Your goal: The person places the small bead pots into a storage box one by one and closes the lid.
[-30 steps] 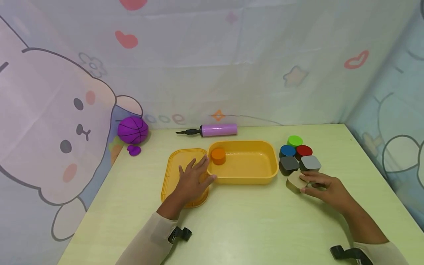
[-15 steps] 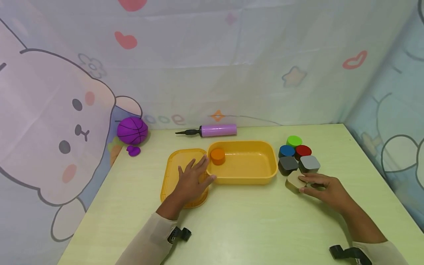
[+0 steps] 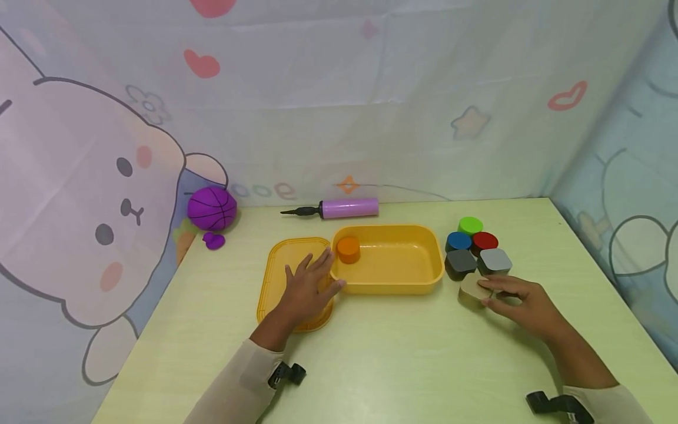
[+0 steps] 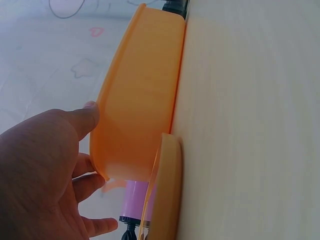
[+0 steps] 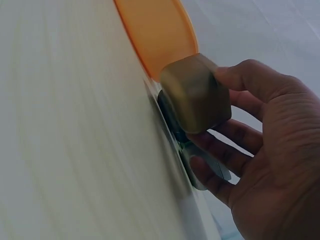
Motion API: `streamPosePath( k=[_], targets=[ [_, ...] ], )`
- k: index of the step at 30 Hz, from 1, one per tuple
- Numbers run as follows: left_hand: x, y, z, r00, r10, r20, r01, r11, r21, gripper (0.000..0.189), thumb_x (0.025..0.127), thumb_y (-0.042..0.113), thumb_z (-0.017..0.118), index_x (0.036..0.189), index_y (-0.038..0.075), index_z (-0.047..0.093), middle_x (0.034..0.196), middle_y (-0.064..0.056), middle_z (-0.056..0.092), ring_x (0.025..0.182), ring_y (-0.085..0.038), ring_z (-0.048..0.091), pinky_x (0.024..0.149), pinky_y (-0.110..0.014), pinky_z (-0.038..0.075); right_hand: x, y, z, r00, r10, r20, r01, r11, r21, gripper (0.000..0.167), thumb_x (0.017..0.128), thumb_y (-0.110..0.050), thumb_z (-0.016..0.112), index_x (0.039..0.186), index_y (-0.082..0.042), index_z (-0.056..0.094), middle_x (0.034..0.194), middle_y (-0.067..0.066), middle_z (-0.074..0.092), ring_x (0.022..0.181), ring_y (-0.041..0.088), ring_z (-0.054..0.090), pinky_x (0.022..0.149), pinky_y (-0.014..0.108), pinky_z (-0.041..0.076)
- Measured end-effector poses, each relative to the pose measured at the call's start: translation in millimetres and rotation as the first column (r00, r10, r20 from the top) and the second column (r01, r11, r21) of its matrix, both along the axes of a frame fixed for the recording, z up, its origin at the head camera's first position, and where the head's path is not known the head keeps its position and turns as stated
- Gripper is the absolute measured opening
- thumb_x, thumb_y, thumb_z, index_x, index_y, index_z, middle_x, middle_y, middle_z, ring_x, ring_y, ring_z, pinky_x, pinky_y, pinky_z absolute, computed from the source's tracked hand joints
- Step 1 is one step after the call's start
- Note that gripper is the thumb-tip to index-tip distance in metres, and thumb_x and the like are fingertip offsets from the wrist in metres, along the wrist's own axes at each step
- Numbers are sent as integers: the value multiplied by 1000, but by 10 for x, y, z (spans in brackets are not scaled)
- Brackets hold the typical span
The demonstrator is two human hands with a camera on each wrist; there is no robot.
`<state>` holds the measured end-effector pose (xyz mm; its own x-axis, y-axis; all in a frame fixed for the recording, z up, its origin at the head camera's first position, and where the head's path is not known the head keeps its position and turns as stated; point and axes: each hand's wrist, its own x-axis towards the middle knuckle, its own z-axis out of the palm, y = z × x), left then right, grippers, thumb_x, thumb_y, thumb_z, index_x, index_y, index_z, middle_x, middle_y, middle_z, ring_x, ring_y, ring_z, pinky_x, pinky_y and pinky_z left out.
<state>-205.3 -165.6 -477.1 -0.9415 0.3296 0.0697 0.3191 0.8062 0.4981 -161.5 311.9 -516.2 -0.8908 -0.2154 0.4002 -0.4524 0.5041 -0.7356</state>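
Note:
My right hand (image 3: 521, 300) pinches a beige-gold rounded-square block (image 3: 473, 290) between thumb and fingers. In the right wrist view the block (image 5: 195, 92) is tilted and appears slightly raised off the table. My left hand (image 3: 309, 294) has its fingers spread over the yellow lid (image 3: 275, 288). Its thumb and fingertips touch the left end of the yellow box (image 3: 392, 290), also seen in the left wrist view from the side. Inside the box, at its left end, sits an orange round block (image 3: 348, 250).
Beyond my right hand stand a dark grey block (image 3: 461, 265), a light grey block (image 3: 495, 261), and blue (image 3: 459, 241), red (image 3: 485, 242) and green (image 3: 470, 225) round blocks. A purple pump (image 3: 344, 208), purple ball (image 3: 212, 209) and small purple duck (image 3: 213, 241) lie toward the back.
The beige-gold block has shifted and tilted slightly in my right hand's grip. My left hand, the box and the lid have stayed in place.

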Motion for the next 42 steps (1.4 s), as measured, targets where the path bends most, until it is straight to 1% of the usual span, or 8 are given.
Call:
streamPosePath(
  k=[3,6,13,20,22,27,33,42],
  targets=[
    [0,3,3,1000,-1,0,1,1000,1,77,110,57,58,173,21,31,182,3,26,170,-45,21,123,-89,-5,-9,4,-14,999,26,-39,-27,999,-34,47,85,9,86,126,-12,84,130,-14,79,122,-17,60,93,5,52],
    [-2,10,9,1000,-2,-2,2,1000,5,77,110,57,58,173,21,32,182,3,26,170,-45,21,123,-89,-5,-11,0,-16,995,47,-84,-52,997,-64,48,84,15,84,127,-8,83,130,-7,80,124,-14,62,93,6,53],
    [-3,3,-9,1000,0,-5,0,1000,16,77,110,57,59,173,21,33,181,3,27,170,-45,21,123,-89,-5,12,-42,29,987,74,-144,-96,983,-155,51,81,25,77,127,3,80,134,-11,78,128,-7,64,96,8,54],
    [6,12,-11,1000,-7,-6,7,1000,30,77,110,55,60,172,19,35,181,2,28,169,-46,22,122,-90,-5,-19,-78,73,972,89,-220,-137,967,-213,50,76,33,72,122,14,76,130,-12,77,122,-4,70,102,9,54],
    [4,12,-3,1000,-4,-5,4,1000,26,76,110,55,60,172,19,35,181,2,27,169,-46,21,123,-89,-5,-50,-89,101,967,105,-232,-159,961,-227,47,76,35,71,120,19,73,131,-14,76,122,-3,71,103,11,54],
    [-10,1,-4,1000,-2,-8,2,1000,9,76,110,56,58,172,20,34,182,3,27,169,-45,22,123,-89,-3,-93,-129,166,957,137,-256,-212,932,-295,46,75,38,67,119,24,70,133,-8,77,122,2,72,100,12,57],
    [-11,1,-6,1000,-2,-10,2,1000,1,76,110,56,58,172,19,34,181,3,27,169,-46,23,123,-89,-3,-137,-183,266,944,151,-293,-239,925,-295,48,75,39,67,120,24,70,135,-2,77,125,5,72,100,13,58],
    [-18,3,-13,1000,-1,-18,1,1000,2,77,110,56,59,172,19,35,181,3,28,169,-46,24,122,-90,-2,-185,-174,305,953,113,-281,-195,939,-282,48,73,39,67,119,24,71,133,-4,76,121,5,72,100,13,58]
  ],
)
